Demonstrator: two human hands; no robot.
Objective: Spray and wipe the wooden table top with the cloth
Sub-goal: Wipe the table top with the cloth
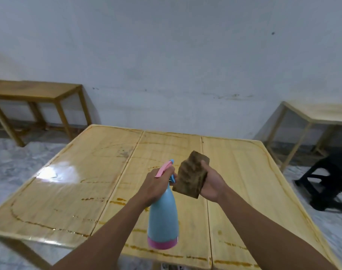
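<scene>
A light wooden table top [68,191] made of three panels fills the lower middle of the view, streaked with brown lines and glossy at the left. My left hand [156,186] grips the neck of a blue spray bottle [163,217] with a pink base and pink trigger, held above the table's middle. My right hand [213,184] holds a folded brown cloth [191,174] upright just right of the bottle's nozzle. The cloth and the nozzle nearly touch.
A white wall [166,55] stands behind the table. A wooden bench [39,92] is at the back left, and a pale wooden table [322,114] at the back right. A black plastic stool [333,182] lies on the marble floor at the right.
</scene>
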